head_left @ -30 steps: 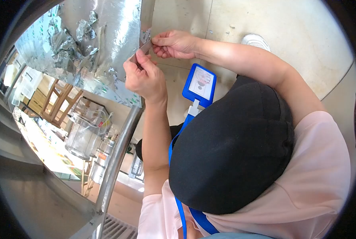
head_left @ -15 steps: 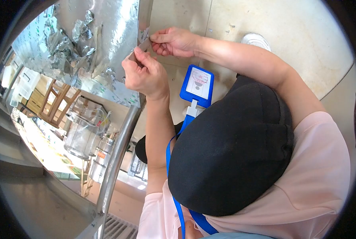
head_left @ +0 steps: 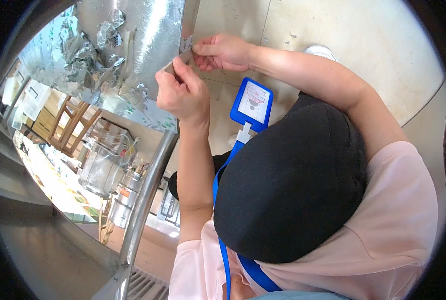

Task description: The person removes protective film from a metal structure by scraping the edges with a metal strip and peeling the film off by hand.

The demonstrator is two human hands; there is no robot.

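My left hand (head_left: 185, 95) is closed in a pinch, thumb on top, on a narrow greyish-brown strip (head_left: 184, 58). The strip's other end sits between the thumb and fingers of my right hand (head_left: 220, 53). It stretches between the two hands along the right-hand edge of a shiny metal panel (head_left: 150, 45); its material is unclear. Scraps of crumpled silvery film (head_left: 108, 37) cling to the panel, and a film with green marks (head_left: 43, 52) covers its left part. My fingers hide where the strip meets the panel edge.
A metal tube (head_left: 148, 200) runs below the panel. Beyond it stand a wooden stool (head_left: 73, 127) and a clear container (head_left: 103, 165). A blue-framed badge (head_left: 253, 104) hangs below my hands, close to a black-clothed knee (head_left: 288, 185). Pale tiles (head_left: 373, 30) cover the floor.
The view has shifted slightly, so the panel appears a little farther right. Both hands keep their pinch on the strip, with little visible movement. The badge has swung slightly right.
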